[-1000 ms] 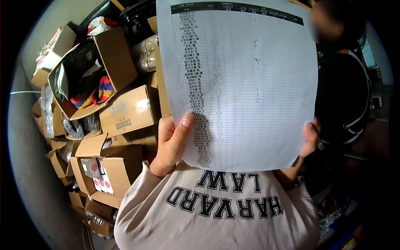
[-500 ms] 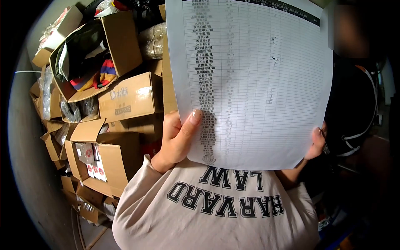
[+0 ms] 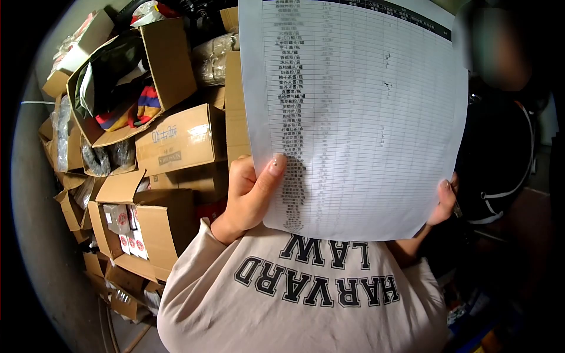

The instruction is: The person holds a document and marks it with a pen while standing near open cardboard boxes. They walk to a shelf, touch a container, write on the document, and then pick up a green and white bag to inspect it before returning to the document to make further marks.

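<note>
A white printed sheet of paper (image 3: pixel 359 176) is held up in front of my chest, covered in a table with a column of printed item names and some handwritten marks. My left hand (image 3: pixel 250 197) grips its lower left edge, thumb on the front and the other fingers behind, hidden. At the lower right edge, my right hand (image 3: pixel 442 203) pinches the paper; only its thumb side shows. Behind the sheet's lower end is my pale sweatshirt (image 3: pixel 282 312) with dark lettering.
Cardboard boxes are stacked along the left, among them an open box with dark and striped cloth (image 3: pixel 150 103), a taped carton (image 3: pixel 176 141) and an open box with white packets (image 3: pixel 168 226). A wall (image 3: pixel 65 259) runs at far left. A person in dark clothing (image 3: pixel 494 153) is at the right.
The boxes on the left have shifted slightly leftward in view. Both hands keep the same hold on the paper, which has barely moved.
</note>
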The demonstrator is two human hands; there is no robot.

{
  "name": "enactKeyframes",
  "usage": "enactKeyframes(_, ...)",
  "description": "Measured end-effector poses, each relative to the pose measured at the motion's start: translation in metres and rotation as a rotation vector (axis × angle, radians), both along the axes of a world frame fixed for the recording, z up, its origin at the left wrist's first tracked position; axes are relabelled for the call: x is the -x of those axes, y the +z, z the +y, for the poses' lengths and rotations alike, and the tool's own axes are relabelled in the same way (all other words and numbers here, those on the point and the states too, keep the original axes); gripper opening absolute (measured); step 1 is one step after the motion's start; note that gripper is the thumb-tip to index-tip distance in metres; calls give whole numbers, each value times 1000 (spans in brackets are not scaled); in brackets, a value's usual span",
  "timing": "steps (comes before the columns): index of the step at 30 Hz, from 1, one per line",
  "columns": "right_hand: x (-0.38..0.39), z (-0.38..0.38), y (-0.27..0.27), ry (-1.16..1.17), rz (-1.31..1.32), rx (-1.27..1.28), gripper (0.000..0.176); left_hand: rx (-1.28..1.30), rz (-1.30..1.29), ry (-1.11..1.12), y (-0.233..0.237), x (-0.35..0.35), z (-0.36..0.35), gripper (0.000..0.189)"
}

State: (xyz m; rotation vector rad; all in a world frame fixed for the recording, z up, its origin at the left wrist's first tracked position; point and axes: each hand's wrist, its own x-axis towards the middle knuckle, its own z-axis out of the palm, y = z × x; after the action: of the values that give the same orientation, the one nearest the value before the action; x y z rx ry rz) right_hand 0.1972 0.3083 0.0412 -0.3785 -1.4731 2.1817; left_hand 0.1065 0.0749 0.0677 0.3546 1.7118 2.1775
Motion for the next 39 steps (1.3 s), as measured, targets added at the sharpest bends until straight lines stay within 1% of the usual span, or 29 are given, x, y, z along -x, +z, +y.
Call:
enactKeyframes(3,-1,-1,1,6,0,21,27,11,14,12,0,-1,1,30)
enactKeyframes(7,-3,0,-5,-19,-21,69,27,66,47,-37,-5,-2,-5,31)
enactKeyframes(9,-5,8,-25,35,185,-139,30,85,76,-43,-4,-2,-6,31)
enactKeyframes(11,-7,14,-34,88,289,-217,32,98,90,-43,-5,-4,-7,31)
enactKeyframes(12,-8,15,-34,115,288,-194,33,96,71,-41,-4,-5,-7,32)
enactKeyframes(14,-11,14,-30,142,198,-104,36,91,45,-38,-3,-7,-8,33)
enactKeyframes(16,-13,15,-22,141,24,30,37,96,57,-37,-2,-9,-8,34)
enactKeyframes(19,-14,4,-17,38,1,108,38,99,60,-25,-1,-13,-7,34)
enactKeyframes(22,-12,-1,-11,-5,-38,98,40,111,61,2,-2,-20,-6,35)
enactKeyframes(25,-14,0,-14,78,-13,132,44,112,-5,27,-5,-32,-4,35)
enactKeyframes(31,-26,-2,-20,81,-86,140,43,147,-116,9,-11,-49,-6,31)
enactKeyframes(34,-36,-1,-28,137,-54,156,42,147,-137,-29,-8,-47,-10,31)
enactKeyframes(39,-53,-22,-51,-178,-118,210,39,160,-152,-128,-5,-32,-25,32)
